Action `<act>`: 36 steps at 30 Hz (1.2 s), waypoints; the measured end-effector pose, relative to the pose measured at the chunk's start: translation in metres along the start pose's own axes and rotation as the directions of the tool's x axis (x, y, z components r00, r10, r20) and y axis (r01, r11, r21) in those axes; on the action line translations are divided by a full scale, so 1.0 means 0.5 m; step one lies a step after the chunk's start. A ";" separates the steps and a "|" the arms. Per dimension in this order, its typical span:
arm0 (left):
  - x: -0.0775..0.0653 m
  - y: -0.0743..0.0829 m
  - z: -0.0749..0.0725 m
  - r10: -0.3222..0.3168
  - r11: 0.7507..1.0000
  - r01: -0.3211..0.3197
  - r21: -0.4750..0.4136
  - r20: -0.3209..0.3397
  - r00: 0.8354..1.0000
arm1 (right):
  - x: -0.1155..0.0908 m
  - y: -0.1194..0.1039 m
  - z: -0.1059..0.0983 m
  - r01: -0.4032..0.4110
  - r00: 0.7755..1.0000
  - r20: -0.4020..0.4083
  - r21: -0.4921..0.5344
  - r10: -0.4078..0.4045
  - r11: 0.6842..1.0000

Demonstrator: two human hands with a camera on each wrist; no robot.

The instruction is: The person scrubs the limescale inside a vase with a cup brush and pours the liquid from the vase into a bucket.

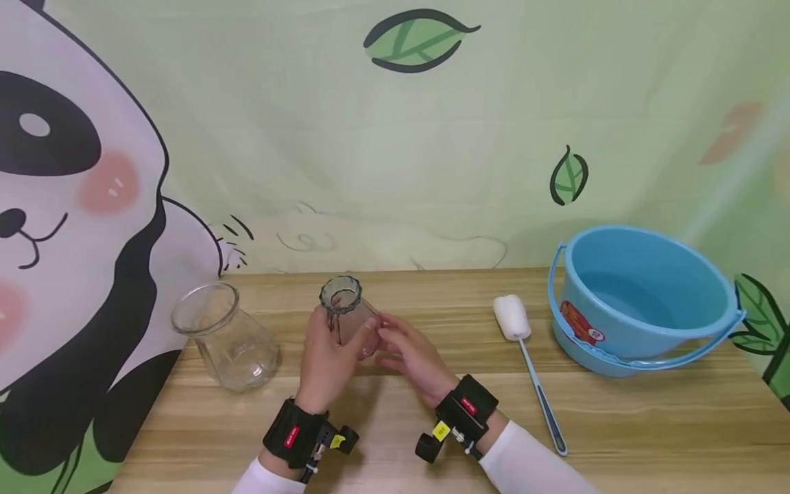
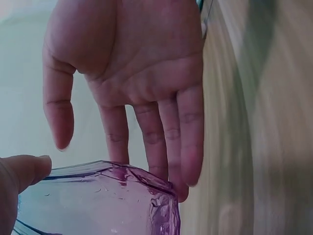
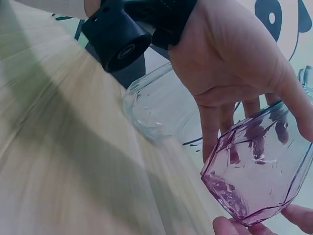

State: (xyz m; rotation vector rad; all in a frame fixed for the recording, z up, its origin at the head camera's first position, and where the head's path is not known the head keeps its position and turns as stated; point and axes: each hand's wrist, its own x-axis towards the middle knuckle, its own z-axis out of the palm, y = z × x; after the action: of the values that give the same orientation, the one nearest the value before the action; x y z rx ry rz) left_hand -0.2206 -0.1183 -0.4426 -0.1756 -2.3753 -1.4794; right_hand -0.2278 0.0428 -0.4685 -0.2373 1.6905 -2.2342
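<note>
A faceted glass vase (image 1: 341,291), smoky blue at its scalloped rim and pink toward its base, is held tilted over the table. My left hand (image 1: 327,367) grips its side, with the thumb (image 2: 27,171) along the near face and the other fingers round the far side, as the right wrist view shows. Beside the base is my right hand (image 1: 420,360), palm facing the vase; its fingers (image 2: 154,142) reach out nearly straight and their tips meet the glass. On the left stands a clear glass jar (image 1: 241,353) with a wide rim.
A sponge brush (image 1: 512,319) with a white head and long blue handle lies on the wooden table (image 1: 395,466), right of my hands. Further right stands a light blue bucket (image 1: 623,343), its handle lowered. A printed curtain (image 1: 395,158) hangs behind the table.
</note>
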 end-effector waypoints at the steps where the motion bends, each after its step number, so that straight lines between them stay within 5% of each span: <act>1: -0.004 0.003 0.003 0.011 1.000 -0.011 -0.001 0.010 1.000 | -0.006 -0.002 -0.003 0.008 1.000 -0.004 -0.013 -0.008 1.000; 21: -0.073 0.077 0.079 0.094 0.996 -0.092 -0.023 0.190 0.977 | -0.137 -0.042 -0.107 -0.007 1.000 0.021 -0.328 0.014 0.945; 36: -0.129 0.085 0.142 0.126 0.992 -0.123 -0.032 0.305 0.944 | -0.216 -0.032 -0.168 0.037 0.999 0.014 -0.546 -0.034 0.837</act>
State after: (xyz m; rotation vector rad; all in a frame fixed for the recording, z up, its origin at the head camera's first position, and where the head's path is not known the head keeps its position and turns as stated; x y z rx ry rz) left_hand -0.1638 -0.0314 -0.4572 -0.5884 -2.5363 -1.4993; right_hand -0.1569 0.1609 -0.4700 -0.4064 2.3073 -1.7098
